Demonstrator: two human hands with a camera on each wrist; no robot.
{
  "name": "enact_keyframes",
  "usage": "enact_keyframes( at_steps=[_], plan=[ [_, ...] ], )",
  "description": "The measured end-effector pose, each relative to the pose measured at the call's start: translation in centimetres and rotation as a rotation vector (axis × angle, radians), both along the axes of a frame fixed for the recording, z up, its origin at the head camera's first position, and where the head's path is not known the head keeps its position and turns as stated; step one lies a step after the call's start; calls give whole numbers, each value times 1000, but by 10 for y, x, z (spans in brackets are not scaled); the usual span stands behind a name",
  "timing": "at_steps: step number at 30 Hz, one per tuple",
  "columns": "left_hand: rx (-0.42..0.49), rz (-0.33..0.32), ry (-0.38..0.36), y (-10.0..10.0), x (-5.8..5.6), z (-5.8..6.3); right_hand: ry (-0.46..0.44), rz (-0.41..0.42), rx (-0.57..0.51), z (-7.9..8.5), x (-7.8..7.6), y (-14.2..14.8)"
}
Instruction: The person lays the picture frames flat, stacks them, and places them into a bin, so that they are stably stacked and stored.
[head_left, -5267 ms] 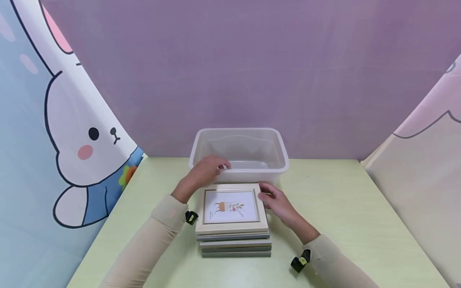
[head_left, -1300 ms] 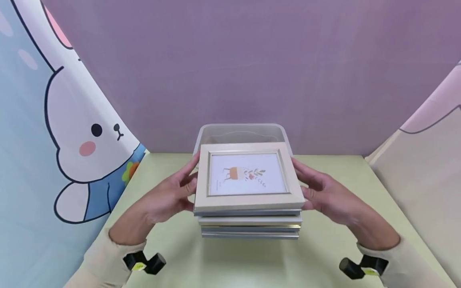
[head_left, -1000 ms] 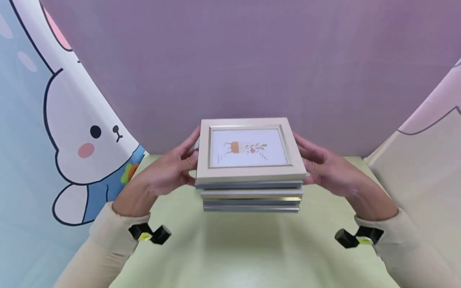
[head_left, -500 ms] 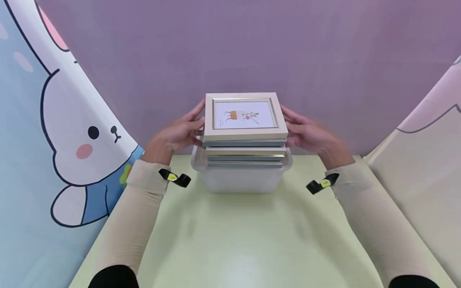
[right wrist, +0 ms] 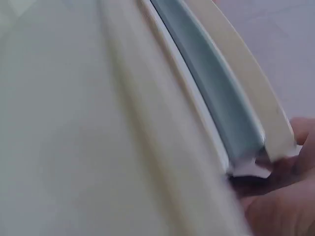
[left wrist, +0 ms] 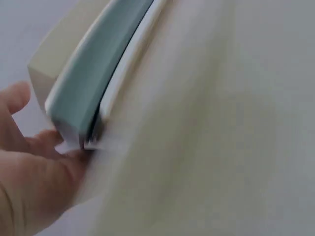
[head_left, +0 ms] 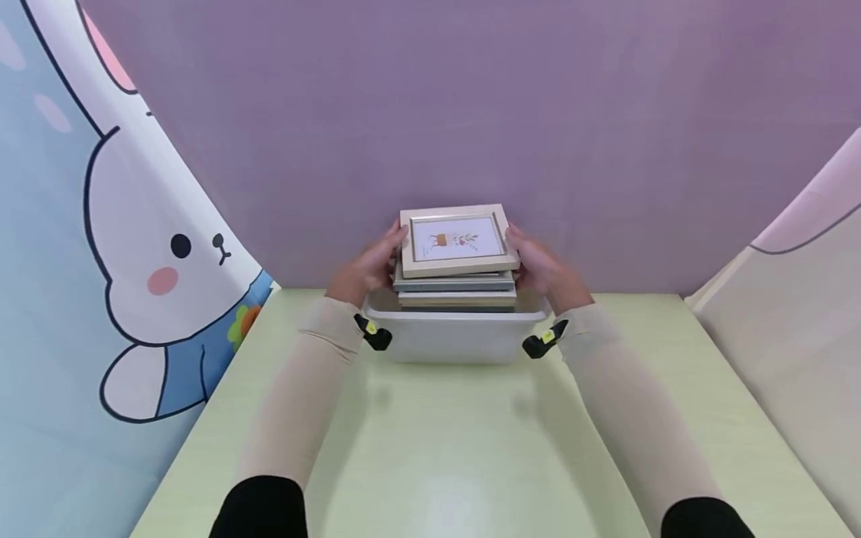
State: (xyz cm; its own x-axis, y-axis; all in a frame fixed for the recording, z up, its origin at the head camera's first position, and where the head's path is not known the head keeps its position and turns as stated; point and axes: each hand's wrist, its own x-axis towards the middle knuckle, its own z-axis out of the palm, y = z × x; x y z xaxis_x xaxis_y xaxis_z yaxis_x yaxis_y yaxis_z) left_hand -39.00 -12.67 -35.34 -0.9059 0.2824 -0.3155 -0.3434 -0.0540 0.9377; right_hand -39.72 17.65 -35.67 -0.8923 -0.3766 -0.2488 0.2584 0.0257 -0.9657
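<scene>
A stack of several picture frames [head_left: 456, 285] sits partly down inside a pale plastic bin [head_left: 457, 340] in the head view. The top frame [head_left: 460, 267] is cream, lies slightly askew and bears a deer-and-flowers print; a grey-blue frame [left wrist: 93, 64] is below it. My left hand [head_left: 368, 267] grips the stack's left side, thumb near the top frame's edge. On the opposite side my right hand [head_left: 546, 269] holds it likewise. Both wrist views are blurred; they show fingers under the frame corners. The bin's front wall hides the lower frames.
The bin stands on a pale green table [head_left: 444, 441] close to a purple backdrop [head_left: 471, 104]. A rabbit-print cloth [head_left: 161, 299] hangs at the left and a light cloth [head_left: 800, 336] at the right.
Both hands have lifted the stack off the table, carried it forward over the bin and lowered it partly inside. In the last half second it sank lower and the top frame turned slightly.
</scene>
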Motion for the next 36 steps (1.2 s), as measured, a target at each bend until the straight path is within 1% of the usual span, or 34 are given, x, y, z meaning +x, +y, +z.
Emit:
enact_keyframes(
  at_steps=[3,6,9,12,16,18,20,23,25,27,30,31,33,36],
  plan=[
    [-41,17,-54,11,-1,-20,-75,-47,67,-14,-2,-7],
    [-108,22,-98,18,-1,-29,-132,-50,119,-20,-3,-12],
    [-154,30,-113,20,-3,-29,-146,-42,143,-18,-2,-15],
    [-159,35,-119,20,-4,-28,-144,-22,154,-18,-1,-16],
    [-177,25,-172,20,-2,-30,-171,66,190,-22,2,-14],
    [-187,30,-199,19,-1,-31,-164,107,189,-23,3,-13],
    [-198,22,-221,20,0,-31,-141,126,175,-23,4,-12],
    [-210,11,-228,21,1,-30,-99,105,161,-22,4,-11],
    [-234,0,-218,22,2,-28,-72,76,165,-20,3,-10],
    [-250,14,-204,23,2,-27,-43,43,182,-20,3,-11],
    [-308,38,-147,24,2,-27,2,0,243,-20,2,-11],
    [-327,46,-121,25,2,-28,23,-8,277,-20,2,-11],
    [-381,62,-62,27,3,-29,94,-10,389,-21,3,-11],
    [-475,64,35,28,6,-31,237,12,550,-21,5,-13]
  ],
)
